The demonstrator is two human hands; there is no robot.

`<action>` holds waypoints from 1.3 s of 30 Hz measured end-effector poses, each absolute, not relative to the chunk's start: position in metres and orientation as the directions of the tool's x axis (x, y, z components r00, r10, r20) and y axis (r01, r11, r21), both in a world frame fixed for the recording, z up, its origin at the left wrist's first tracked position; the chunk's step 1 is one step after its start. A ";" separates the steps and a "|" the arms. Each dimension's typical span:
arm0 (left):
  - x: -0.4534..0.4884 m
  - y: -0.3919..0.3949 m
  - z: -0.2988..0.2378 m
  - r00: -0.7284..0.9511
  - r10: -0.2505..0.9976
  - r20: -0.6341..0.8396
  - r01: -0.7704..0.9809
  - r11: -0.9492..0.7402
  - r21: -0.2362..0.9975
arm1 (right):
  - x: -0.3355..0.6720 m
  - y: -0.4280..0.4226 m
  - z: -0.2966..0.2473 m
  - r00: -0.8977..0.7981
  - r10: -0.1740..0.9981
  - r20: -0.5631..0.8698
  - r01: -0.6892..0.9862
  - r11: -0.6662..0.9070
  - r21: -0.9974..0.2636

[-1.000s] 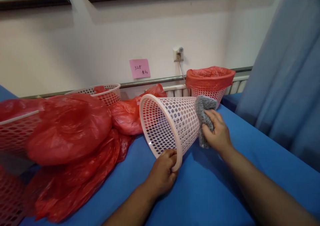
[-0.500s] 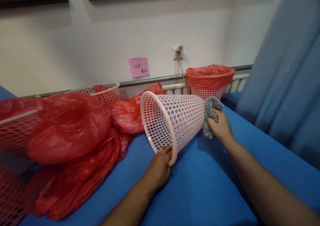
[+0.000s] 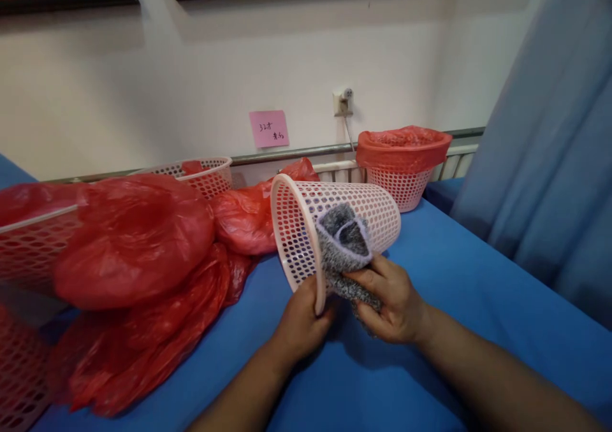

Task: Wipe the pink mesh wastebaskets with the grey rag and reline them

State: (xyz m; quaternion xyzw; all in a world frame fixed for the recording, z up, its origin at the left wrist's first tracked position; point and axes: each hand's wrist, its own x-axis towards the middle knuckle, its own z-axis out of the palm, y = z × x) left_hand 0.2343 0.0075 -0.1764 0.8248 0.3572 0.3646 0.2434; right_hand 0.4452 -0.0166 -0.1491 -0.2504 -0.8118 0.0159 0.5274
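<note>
A pale pink perforated wastebasket (image 3: 377,206) lies on its side over the blue surface (image 3: 382,381), its mouth facing left. The near edge of its rim is pinched in my left hand (image 3: 303,324), with part of the fingers hidden inside the mouth. My right hand (image 3: 394,298) grips a grey cloth (image 3: 342,234) with a pale lilac edge. That cloth lies against the outer side of the basket, close behind the rim. Both hands are near each other at the basket's front.
Several red plastic bags (image 3: 138,234) are heaped at the left, among other baskets (image 3: 38,241). A basket lined with a red bag (image 3: 406,164) stands upright at the back right. Behind are a metal rail (image 3: 287,155) and a wall socket (image 3: 343,104). A blue curtain (image 3: 540,183) hangs right.
My right hand has brought the grey cloth from the basket's bottom end leftward and nearer, to the side by the rim. My left hand stays on the rim, and the basket has turned slightly.
</note>
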 end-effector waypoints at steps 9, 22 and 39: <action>0.227 -0.001 -0.172 0.433 0.668 0.605 0.222 -0.730 0.647 | 0.439 -0.020 -0.156 -0.433 0.302 0.849 0.416 0.903 -0.109; 0.239 -0.005 -0.175 0.630 0.625 0.461 0.352 -0.759 0.548 | 0.503 0.055 -0.184 0.414 0.708 0.572 0.586 0.273 -0.763; 0.237 0.007 -0.183 0.704 0.626 0.334 0.453 -0.759 0.468 | 0.531 0.079 -0.196 0.522 0.726 0.448 0.509 0.157 -0.846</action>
